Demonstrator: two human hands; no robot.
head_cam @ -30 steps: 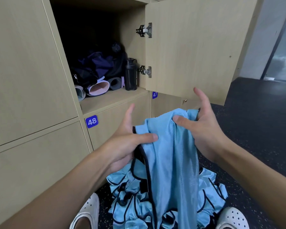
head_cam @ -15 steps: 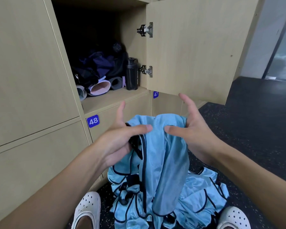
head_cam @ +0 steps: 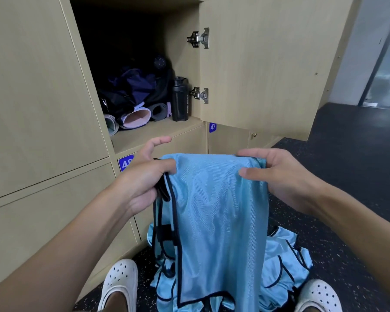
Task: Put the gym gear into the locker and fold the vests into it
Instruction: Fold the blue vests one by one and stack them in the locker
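A light blue vest with black trim hangs in front of me, stretched flat between both hands. My left hand pinches its top left corner and black edging, index finger lifted. My right hand pinches the top right corner between thumb and fingers. Below it, a pile of more blue vests lies on the floor. The open locker above holds a dark bag, rolled mats and a black bottle.
The locker door stands swung open to the right. Closed lockers numbered 48 and 47 sit underneath. My white clogs stand on the dark speckled floor on either side of the pile.
My hands have moved apart, spreading the bunched vest out wide and flat along its top edge.
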